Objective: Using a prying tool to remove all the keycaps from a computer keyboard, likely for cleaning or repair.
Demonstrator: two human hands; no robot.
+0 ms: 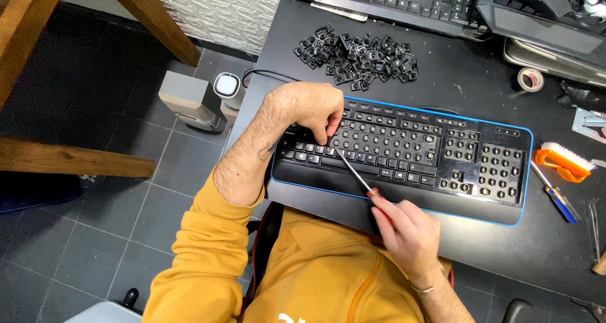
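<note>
The right hand [404, 225] pinches a thin screwdriver [355, 171] that slants up-left to the keyboard [404, 149] keys, where the left hand [315, 111] fingers press.

Bare table [467, 86] lay open behind the blue-edged keyboard [404, 165]; the keycap pile [356, 57] blocked its far left, a tape roll [531, 79] its far right.

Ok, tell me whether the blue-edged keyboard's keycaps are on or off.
Mostly off. The keyboard shows bare sockets across its middle and right; a few caps remain at lower left. Loose keycaps lie piled behind it.
</note>
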